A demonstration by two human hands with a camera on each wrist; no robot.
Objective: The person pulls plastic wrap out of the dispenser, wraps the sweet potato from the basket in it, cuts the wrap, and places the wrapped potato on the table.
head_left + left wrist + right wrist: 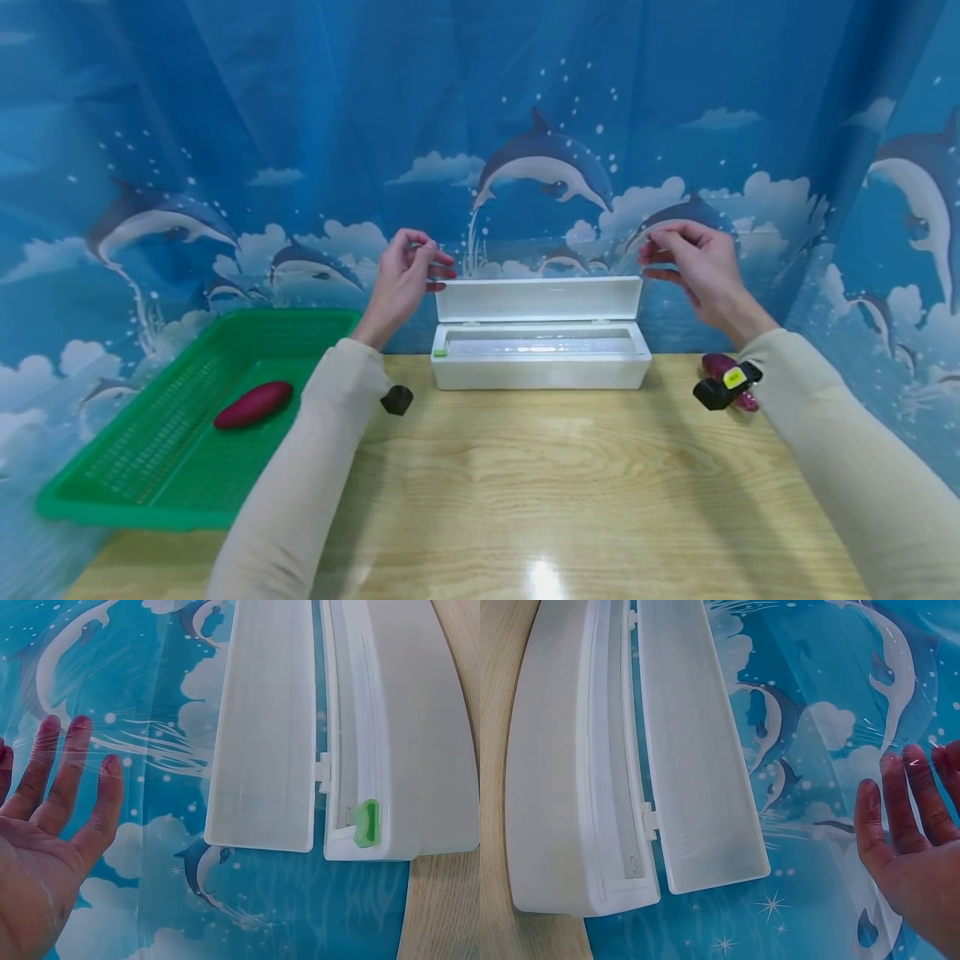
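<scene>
A thin, clear sheet of cling film (536, 247) stretches between both raised hands, above and behind a white cling film dispenser (540, 372). My left hand (408, 271) pinches the film's left side between thumb and forefinger, the other fingers spread loosely. On the right side, my right hand (693, 267) pinches it the same way. The dispenser's lid (540, 300) stands raised on its hinges, and a clear roll (540, 344) lies inside. A green slider (367, 823) sits at the dispenser's left end.
At the left, a green plastic basket (187, 510) holds a reddish-purple sweet potato (255, 405). Another purple, glossy one (717, 365) lies on the wooden table (555, 475), partly hidden behind the right wrist camera (726, 387). A blue dolphin-print curtain (420, 92) hangs behind.
</scene>
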